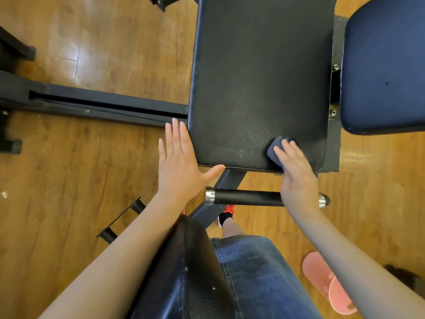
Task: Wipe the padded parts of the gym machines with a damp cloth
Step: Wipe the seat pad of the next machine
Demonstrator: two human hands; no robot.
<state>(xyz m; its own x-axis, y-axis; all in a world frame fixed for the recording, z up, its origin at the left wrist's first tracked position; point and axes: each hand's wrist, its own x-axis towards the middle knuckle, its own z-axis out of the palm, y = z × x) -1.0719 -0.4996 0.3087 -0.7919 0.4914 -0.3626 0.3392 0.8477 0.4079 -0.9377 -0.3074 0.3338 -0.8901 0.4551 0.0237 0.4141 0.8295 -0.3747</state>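
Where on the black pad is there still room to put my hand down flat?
Most of the black pad is bare, from the cloth up to its far end. Its near right corner is crowded: the right hand presses the cloth there. The left hand sits at the near left corner.

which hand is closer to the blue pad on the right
Right. The right hand presses a cloth on the black pad, just left of the blue pad; the left hand lies at the black pad's far left edge.

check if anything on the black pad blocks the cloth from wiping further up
Nothing visible does. The cloth sits under the right hand at the black pad's near right corner, and the pad surface beyond it is bare.
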